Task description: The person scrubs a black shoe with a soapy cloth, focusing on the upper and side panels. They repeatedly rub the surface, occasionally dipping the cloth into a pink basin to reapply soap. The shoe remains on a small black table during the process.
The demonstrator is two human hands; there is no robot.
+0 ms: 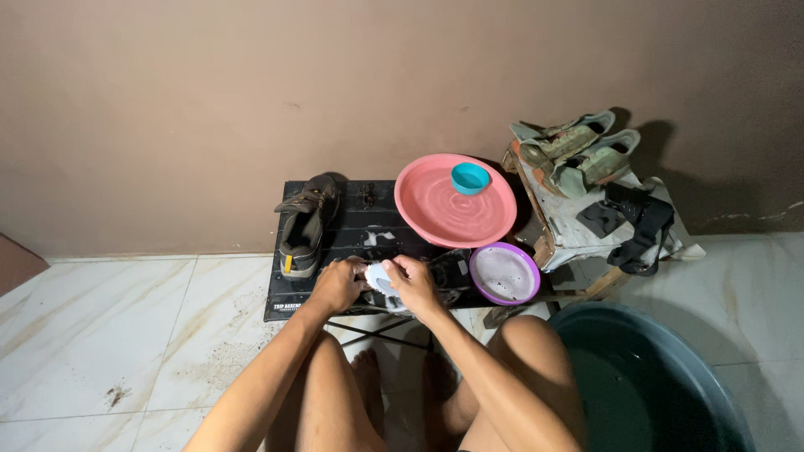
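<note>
A: From the head camera, how far along does the shoe cleaning look?

B: Mid-way, I'd judge. The left hand (337, 285) and right hand (412, 283) meet over a dark shoe (444, 274) lying on the near edge of the black worktop (352, 230). Between them is a small white object (379, 274), maybe a brush or a cloth; I can't tell which. The fingers of both hands are curled closed around it and the shoe.

A: And what's left?

B: The second dark shoe (306, 224) stands untouched at the worktop's left end, so that one seems still to do. A greenish pair (574, 152) rests on a wooden stand (578, 238) to the right, beside black straps (641, 226); whether those are finished I can't say.

A: The washing things?

B: A pink basin (435, 219) with water and a small teal cup (470, 177) floating in it, a purple-rimmed bowl (504, 273) of pale sudsy liquid just beside the hands, and a big dark tub (653, 385) at bottom right.

A: The room?

B: A plain brown wall (251, 92), and a white marbled tile floor (109, 326) with some dirt scattered near the worktop.
</note>
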